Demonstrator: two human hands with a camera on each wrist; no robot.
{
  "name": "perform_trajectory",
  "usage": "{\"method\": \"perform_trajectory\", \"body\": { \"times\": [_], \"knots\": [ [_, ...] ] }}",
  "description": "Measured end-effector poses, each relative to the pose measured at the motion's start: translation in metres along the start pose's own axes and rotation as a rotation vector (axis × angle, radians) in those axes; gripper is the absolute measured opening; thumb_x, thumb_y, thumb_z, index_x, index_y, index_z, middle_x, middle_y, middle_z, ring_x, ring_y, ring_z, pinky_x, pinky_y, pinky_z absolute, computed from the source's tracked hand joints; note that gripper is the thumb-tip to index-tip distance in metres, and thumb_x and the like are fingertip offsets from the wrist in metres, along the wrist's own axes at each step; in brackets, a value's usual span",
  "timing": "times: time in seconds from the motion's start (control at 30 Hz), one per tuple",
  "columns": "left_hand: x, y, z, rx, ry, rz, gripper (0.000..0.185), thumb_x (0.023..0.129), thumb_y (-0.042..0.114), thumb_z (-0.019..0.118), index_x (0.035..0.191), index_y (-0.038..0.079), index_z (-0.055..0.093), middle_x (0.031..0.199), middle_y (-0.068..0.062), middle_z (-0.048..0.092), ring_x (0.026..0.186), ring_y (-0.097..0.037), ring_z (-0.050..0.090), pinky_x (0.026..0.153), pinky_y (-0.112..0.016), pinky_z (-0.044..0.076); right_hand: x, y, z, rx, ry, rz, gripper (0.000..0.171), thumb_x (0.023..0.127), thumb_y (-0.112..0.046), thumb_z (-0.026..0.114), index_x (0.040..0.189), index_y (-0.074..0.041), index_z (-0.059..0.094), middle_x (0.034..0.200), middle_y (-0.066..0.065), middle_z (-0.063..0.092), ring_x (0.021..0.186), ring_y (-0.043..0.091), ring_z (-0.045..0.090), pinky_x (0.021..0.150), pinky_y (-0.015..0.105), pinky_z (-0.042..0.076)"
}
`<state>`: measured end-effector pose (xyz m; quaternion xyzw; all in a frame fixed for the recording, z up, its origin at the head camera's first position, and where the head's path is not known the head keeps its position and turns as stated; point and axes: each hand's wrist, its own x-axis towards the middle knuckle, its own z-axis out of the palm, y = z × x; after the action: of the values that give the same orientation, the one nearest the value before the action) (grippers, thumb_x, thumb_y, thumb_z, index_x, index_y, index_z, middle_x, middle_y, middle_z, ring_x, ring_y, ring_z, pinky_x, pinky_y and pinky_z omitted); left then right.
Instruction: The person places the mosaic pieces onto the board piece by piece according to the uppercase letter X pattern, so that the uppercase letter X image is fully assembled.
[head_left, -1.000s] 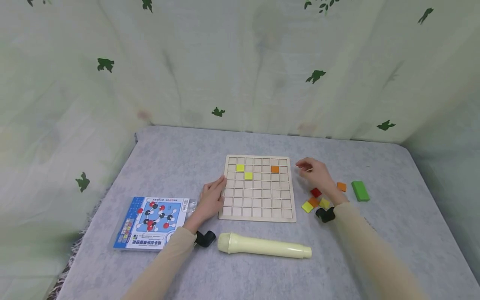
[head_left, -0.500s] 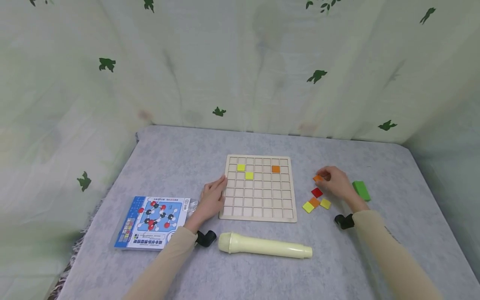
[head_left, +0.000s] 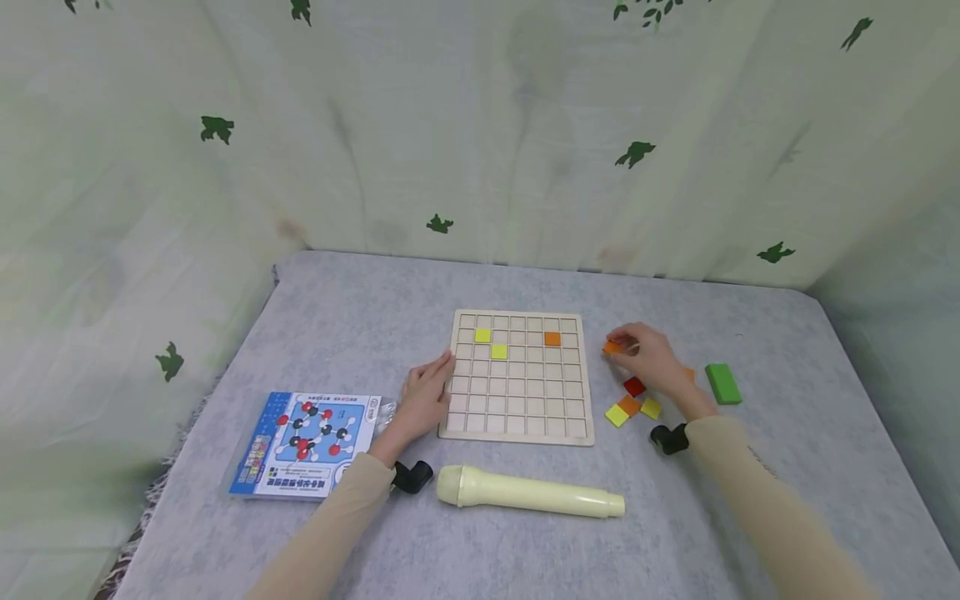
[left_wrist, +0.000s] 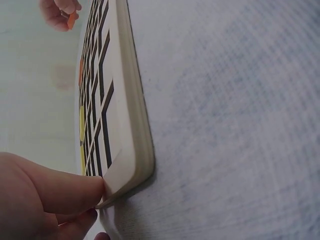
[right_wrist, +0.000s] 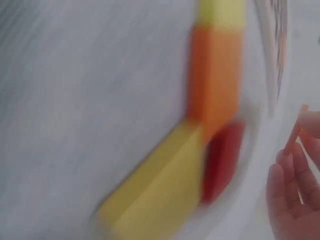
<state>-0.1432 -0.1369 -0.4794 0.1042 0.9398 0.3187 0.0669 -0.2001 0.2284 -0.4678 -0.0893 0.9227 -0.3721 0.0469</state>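
My left hand (head_left: pixel 424 400) holds the left edge of a wooden grid board (head_left: pixel 517 421). In the left wrist view its thumb lies on the rim near a corner (left_wrist: pixel 131 172), with fingers against the side. To the right of the board, my right hand (head_left: pixel 647 357) pinches an orange square tile (head_left: pixel 612 347) between thumb and fingertips. In the right wrist view that tile stands on edge in the grip. Two yellow tiles (head_left: pixel 483 336) and one orange tile (head_left: pixel 552 339) sit in the grid.
Below my right hand lie a red tile (head_left: pixel 634 387), an orange tile (head_left: pixel 629 406) and two yellow tiles (head_left: pixel 617 415). Another orange tile (head_left: pixel 691 375) is partly hidden by the arm. A green block (head_left: pixel 723 384), a cream toy microphone (head_left: pixel 532 492) and a blue-white package (head_left: pixel 318 442) are nearby.
My right hand went rightward from beside the board, then came partway back left with the orange tile in its fingertips. The left hand stays at the board's edge.
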Motion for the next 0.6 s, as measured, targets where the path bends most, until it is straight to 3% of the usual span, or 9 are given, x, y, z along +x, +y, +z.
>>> {"method": "perform_trajectory", "body": {
  "times": [0.3, 0.6],
  "knots": [
    [0.000, 0.000, 0.000, -0.009, 0.011, 0.009, 0.056, 0.092, -0.003, 0.050, 0.146, -0.002, 0.035, 0.155, -0.014, 0.025, 0.130, -0.037, 0.026, 0.102, -0.054, 0.023, 0.020, -0.046, 0.042, 0.096, -0.084, -0.155, 0.023, 0.087, -0.003, 0.066, 0.110, -0.001, 0.065, 0.107, 0.009, 0.063, 0.098, 0.025, 0.056, 0.085, 0.040, 0.047],
    [0.000, -0.002, 0.001, 0.000, 0.019, 0.011, 0.056, 0.092, -0.002, 0.051, 0.146, -0.001, 0.035, 0.155, -0.013, 0.026, 0.130, -0.037, 0.027, 0.102, -0.053, 0.024, 0.037, -0.064, 0.069, -0.015, -0.137, -0.209, 0.021, 0.086, 0.001, 0.063, 0.106, -0.003, 0.066, 0.106, 0.007, 0.063, 0.099, 0.022, 0.058, 0.088, 0.037, 0.047]
  ]
}}
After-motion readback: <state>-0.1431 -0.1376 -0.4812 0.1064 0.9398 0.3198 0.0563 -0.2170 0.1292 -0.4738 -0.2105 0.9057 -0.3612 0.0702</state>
